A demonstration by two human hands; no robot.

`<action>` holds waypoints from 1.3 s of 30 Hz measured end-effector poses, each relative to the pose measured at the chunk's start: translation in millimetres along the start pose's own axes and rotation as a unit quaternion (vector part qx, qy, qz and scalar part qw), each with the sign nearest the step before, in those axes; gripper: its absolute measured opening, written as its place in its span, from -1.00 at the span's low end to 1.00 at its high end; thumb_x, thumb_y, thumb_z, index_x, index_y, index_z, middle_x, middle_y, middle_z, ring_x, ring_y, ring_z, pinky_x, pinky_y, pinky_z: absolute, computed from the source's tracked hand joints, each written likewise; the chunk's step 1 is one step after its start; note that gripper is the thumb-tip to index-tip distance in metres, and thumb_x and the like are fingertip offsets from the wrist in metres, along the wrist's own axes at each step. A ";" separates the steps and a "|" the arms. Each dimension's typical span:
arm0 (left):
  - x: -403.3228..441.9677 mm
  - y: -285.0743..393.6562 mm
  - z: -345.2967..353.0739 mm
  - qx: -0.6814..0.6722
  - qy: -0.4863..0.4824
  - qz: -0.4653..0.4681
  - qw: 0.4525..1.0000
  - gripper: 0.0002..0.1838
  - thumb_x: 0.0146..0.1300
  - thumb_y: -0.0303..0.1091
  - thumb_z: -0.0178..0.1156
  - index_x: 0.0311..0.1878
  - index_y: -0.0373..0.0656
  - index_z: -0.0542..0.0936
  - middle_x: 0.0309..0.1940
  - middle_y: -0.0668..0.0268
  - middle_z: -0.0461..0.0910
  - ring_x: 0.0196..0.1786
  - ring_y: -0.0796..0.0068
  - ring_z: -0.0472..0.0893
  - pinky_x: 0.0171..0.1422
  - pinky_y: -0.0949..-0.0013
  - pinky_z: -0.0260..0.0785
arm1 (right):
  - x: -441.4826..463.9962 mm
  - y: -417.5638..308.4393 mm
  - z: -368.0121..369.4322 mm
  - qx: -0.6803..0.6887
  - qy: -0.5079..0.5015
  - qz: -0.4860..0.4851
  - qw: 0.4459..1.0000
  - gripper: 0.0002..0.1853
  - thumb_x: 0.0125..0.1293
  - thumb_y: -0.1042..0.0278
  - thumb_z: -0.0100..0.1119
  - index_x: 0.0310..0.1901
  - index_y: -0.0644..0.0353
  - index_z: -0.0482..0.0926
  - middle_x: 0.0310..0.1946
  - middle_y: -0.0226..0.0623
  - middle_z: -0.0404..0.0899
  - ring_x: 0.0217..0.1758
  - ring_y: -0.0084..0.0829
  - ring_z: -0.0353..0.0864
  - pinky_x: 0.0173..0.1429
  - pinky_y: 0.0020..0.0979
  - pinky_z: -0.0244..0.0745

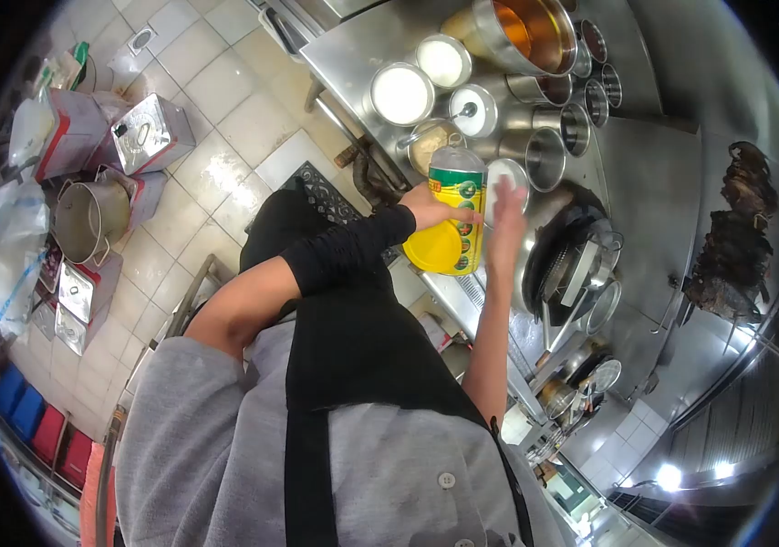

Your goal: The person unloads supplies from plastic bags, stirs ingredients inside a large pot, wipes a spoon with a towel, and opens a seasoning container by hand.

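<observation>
My left hand (pixel 432 208), with a black sleeve on the forearm, is closed around a yellow and green labelled can (pixel 470 189). A round yellow lid (pixel 432 248) shows just below that hand, against the can's side; whether my fingers also grip it I cannot tell. My right hand (pixel 504 226) is raised just right of the can, blurred by motion, with its fingers stretched out and nothing visible in them. Past the can are a bowl of pale tan powder (pixel 428 146) and a container of white contents (pixel 505 182), partly hidden by my right hand.
Containers of white contents (pixel 402 95) and several metal pots (pixel 535 157) stand on the steel counter (pixel 367 41). A large pot of orange liquid (pixel 522 36) is farther back. A dark wok (pixel 558 246) lies to the right. Metal tins (pixel 152 135) and a pot (pixel 90 219) are at left.
</observation>
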State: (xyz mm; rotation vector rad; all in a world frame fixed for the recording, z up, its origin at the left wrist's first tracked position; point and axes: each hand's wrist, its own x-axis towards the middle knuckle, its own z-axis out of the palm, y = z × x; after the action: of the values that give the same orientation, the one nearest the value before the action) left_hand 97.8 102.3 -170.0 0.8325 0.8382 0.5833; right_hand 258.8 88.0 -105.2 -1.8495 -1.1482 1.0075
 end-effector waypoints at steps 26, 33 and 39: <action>9.9 1.2 4.8 -0.202 -0.081 -0.065 0.974 -0.43 0.21 -0.15 0.53 0.22 -0.17 0.62 0.05 0.19 0.75 0.02 0.28 0.77 0.14 0.19 0.63 | 16.2 -43.2 -8.4 -0.280 -0.130 -0.027 0.951 -0.29 0.69 -0.11 -0.36 0.49 0.41 0.33 0.36 0.28 0.49 0.48 0.09 0.46 0.51 -0.21 0.28; 9.3 2.3 7.5 -0.185 -0.072 -0.059 0.978 -0.39 0.19 -0.12 0.55 0.24 -0.17 0.61 0.06 0.19 0.75 0.04 0.29 0.76 0.16 0.19 0.62 | 23.2 -17.9 -12.1 -0.240 -0.040 -0.060 0.968 -0.31 0.69 -0.08 -0.35 0.41 0.46 0.40 0.24 0.31 0.58 0.35 0.18 0.55 0.42 -0.12 0.35; 8.6 -1.1 11.1 -0.181 -0.043 -0.048 0.981 -0.43 0.20 -0.13 0.54 0.22 -0.17 0.63 0.00 0.23 0.76 -0.02 0.31 0.77 0.15 0.20 0.62 | 27.3 -26.1 -9.5 -0.190 -0.016 0.013 0.982 -0.28 0.67 -0.17 -0.31 0.23 0.42 0.59 0.17 0.29 0.64 0.23 0.15 0.62 0.34 -0.12 0.40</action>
State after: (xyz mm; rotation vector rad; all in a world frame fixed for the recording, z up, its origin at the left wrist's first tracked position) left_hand 111.8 103.5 -170.0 0.4790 0.6640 0.5877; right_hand 266.0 120.4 -84.9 -2.1552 -1.4157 0.8785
